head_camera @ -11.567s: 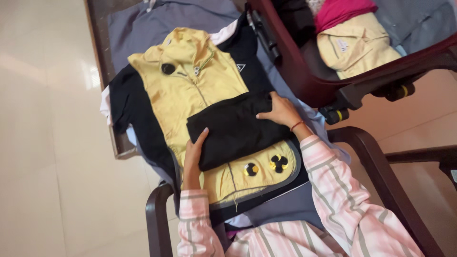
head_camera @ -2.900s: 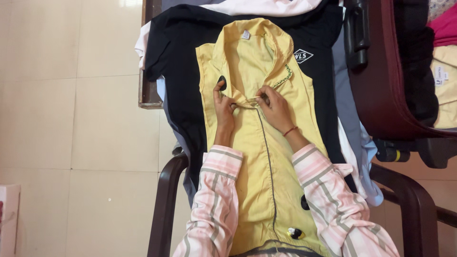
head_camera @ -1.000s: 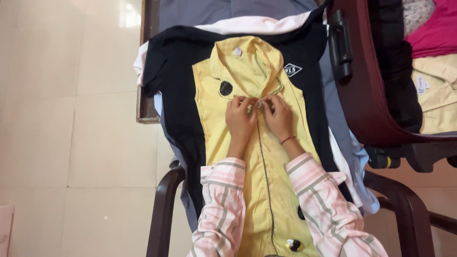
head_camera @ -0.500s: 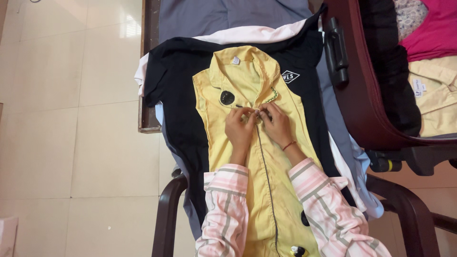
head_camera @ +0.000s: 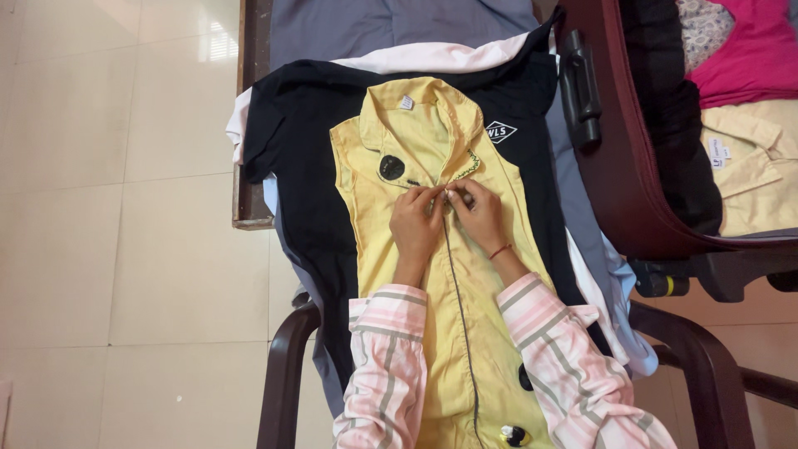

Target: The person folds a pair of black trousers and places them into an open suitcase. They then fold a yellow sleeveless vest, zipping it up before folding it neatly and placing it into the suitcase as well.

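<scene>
The yellow shirt point(head_camera: 453, 274) lies flat, collar away from the person, on a black T-shirt point(head_camera: 307, 175) spread over a pile of grey and white clothes point(head_camera: 399, 29). Both hands meet at the shirt's front opening, just below the collar. The left hand point(head_camera: 416, 229) and the right hand point(head_camera: 478, 218) each have fingertips pinched in a closed grip on the two front edges of the shirt, touching each other at the dark-piped placket; what small part they pinch is hidden by the fingers.

To the left of the shirt, the black T-shirt's sleeve overhangs the wooden bench edge point(head_camera: 248, 125), and beyond that is open tiled floor point(head_camera: 108, 208). To the right of the shirt the room is tight: a dark red suitcase point(head_camera: 619, 158), lid open, stands close by, its black handle point(head_camera: 578, 87) just beside the T-shirt's shoulder, with pink and cream clothes point(head_camera: 748, 125) packed inside. Below the shirt's hem end, the dark brown chair arms point(head_camera: 278, 382) flank the striped pink sleeves point(head_camera: 386, 366).

Against half a second ago, the hands sit at the same spot on the placket, fingertips drawn slightly closer together; the whole scene has shifted a little leftward and upward in view. A folded black garment that lay on the shirt much earlier is gone.
</scene>
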